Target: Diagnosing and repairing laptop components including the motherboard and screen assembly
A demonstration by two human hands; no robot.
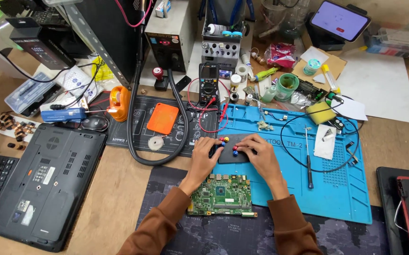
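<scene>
bright, even light | soft shadows | sharp focus | edges slightly bowed

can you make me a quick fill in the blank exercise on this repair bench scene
1. Both hands, left hand and right hand, rest on a small dark ____ with coloured pins.
2. The green circuit board lies just ____ the hands, nearer the person.
3. The work mat under the right hand is ____ in colour.
4. The closed laptop lies on the person's ____ side.

Missing words: pad; below; blue; left
</scene>
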